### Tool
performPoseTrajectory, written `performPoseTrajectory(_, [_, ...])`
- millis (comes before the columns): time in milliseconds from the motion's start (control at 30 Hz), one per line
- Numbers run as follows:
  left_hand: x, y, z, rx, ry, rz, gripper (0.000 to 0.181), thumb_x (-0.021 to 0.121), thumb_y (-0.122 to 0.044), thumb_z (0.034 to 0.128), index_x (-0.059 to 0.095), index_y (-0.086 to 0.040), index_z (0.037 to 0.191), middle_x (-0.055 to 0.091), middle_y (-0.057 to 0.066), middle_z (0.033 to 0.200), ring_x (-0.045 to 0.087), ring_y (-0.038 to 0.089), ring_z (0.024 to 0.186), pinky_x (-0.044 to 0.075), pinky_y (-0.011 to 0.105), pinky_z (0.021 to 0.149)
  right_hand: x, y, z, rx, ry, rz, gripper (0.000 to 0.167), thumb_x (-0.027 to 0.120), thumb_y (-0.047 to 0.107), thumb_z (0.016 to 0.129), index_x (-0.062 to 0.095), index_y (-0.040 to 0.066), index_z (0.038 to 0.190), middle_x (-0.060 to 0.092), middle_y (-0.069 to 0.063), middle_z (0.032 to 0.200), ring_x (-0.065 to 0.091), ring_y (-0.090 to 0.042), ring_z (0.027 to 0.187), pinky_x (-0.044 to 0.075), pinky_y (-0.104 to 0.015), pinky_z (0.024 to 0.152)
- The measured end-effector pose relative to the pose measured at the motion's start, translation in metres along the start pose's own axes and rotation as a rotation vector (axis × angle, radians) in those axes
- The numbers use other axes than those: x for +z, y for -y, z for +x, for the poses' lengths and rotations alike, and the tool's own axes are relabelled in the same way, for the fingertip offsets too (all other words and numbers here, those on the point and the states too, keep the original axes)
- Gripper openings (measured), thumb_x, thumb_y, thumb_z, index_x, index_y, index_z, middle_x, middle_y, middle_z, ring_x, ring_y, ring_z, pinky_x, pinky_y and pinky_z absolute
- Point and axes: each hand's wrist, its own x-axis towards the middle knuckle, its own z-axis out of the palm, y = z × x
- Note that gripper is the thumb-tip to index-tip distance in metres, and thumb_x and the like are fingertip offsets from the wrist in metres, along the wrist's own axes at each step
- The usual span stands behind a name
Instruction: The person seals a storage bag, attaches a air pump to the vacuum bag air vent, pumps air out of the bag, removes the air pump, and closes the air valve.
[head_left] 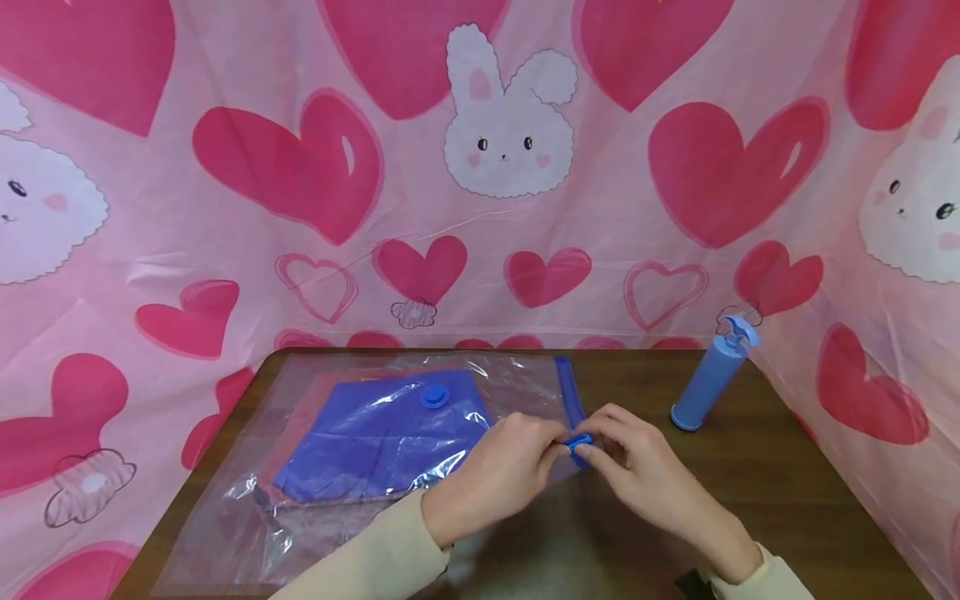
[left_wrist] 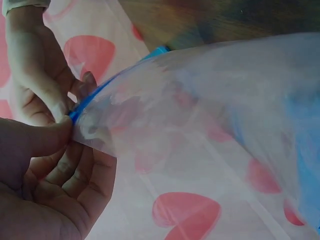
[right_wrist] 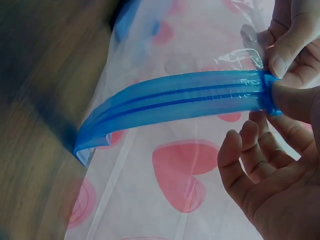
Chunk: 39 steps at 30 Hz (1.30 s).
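A clear plastic vacuum storage bag [head_left: 517, 379] lies on the table with folded blue cloth [head_left: 375, 450] and pink cloth [head_left: 303, 421] inside. A round blue valve [head_left: 435, 396] sits on its top face. Along the bag's right end runs a blue zip strip [right_wrist: 190, 97]. At the strip's near end, my left hand [head_left: 510, 458] pinches the bag's corner between thumb and fingers. My right hand [head_left: 645, 462] pinches the small blue zip slider [right_wrist: 271, 95] at that same end, its thumb pressed on it. Both hands' fingertips nearly meet there, partly hiding the slider.
A blue hand pump [head_left: 708, 379] stands upright at the table's back right. Pink curtains [head_left: 480, 225] printed with hearts and rabbits rise around the wooden table [head_left: 772, 475]. A small dark object [head_left: 693, 585] shows by the right sleeve at the bottom.
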Motion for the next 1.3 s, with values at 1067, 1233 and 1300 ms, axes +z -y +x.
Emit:
performPoseTrajectory(1067, [0.004,0.002,0.003,0.082,-0.139,0.128,0.015,0.074,-0.004,0.0933,0.076,-0.013,0.082,0.057,-0.012,0.060,0.050,-0.002,0.056,0.041,0.013,0.056,0.000,-0.004,0.012,-0.012,0.113,-0.005,0.027,0.080,-0.006,0.088,0.074,0.013,0.107,0.067,0.011,0.099,0.061,-0.008,0.086,0.057,-0.028,0.070])
performPoseTrajectory(1233, [0.007,0.003,0.003,0.086,-0.146,0.155,0.017,0.073,-0.002,0.0920,0.074,-0.012,0.079,0.057,-0.010,0.060,0.050,-0.001,0.056,0.041,0.015,0.056,0.004,-0.006,0.011,-0.034,0.087,-0.025,0.025,0.080,-0.006,0.088,0.073,0.011,0.105,0.066,0.009,0.098,0.058,-0.007,0.083,0.055,-0.026,0.066])
performPoseTrajectory(1300, [0.008,0.004,0.003,0.079,-0.140,0.154,0.016,0.074,0.000,0.0909,0.074,-0.011,0.079,0.056,-0.010,0.060,0.049,-0.001,0.055,0.041,0.015,0.056,0.006,-0.006,0.010,-0.027,0.082,-0.026,0.024,0.079,-0.005,0.088,0.073,0.011,0.104,0.065,0.009,0.097,0.057,-0.007,0.083,0.054,-0.026,0.066])
